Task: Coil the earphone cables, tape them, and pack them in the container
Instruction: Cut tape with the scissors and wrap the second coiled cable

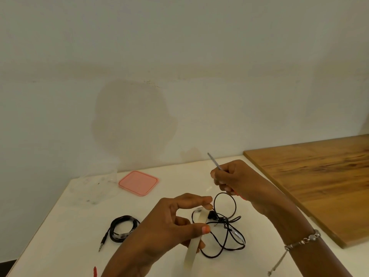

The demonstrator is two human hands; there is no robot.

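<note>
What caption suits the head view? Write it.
Left hand holds tape strip, right hand scissors, above loose earphone cable.

white table (60, 226), coiled earphones (121, 228), loose earphones (225, 232), pink lid (138, 182), clear container (95, 186), wooden board (319, 180)

A white tabletop (60, 226) runs up to a plain pale wall (179, 56) at the far side. A brown wood-grain board (319, 176) lies flat on the right, reaching the far right edge. A small red object (95, 271), mostly cut off, sits at the near left edge.
</note>
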